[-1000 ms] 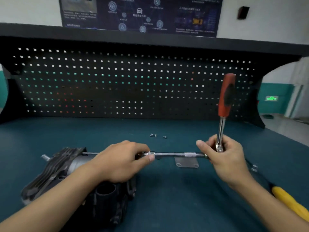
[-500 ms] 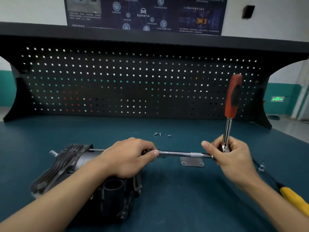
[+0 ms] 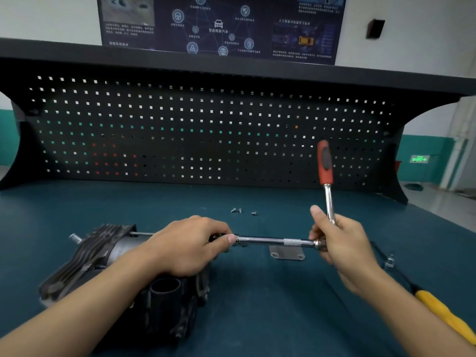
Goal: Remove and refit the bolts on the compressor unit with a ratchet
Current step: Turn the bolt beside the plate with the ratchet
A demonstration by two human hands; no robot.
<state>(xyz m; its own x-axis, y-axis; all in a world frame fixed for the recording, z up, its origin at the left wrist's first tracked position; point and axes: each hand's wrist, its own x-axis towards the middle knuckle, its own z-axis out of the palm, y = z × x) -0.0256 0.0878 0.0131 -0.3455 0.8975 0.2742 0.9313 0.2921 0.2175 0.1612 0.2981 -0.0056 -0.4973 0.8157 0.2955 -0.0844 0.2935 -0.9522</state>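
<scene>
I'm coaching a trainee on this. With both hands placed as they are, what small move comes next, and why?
Probably swing the ratchet through a short arc. Its handle stands upright, the right hand grips it near the head, and the left hand pinches the extension bar level at the compressor, so the drive looks seated and steadied.

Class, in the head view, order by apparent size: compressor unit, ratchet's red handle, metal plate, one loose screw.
1. compressor unit
2. red handle and metal plate: too alike to rank
3. loose screw, plainly smallest
</scene>
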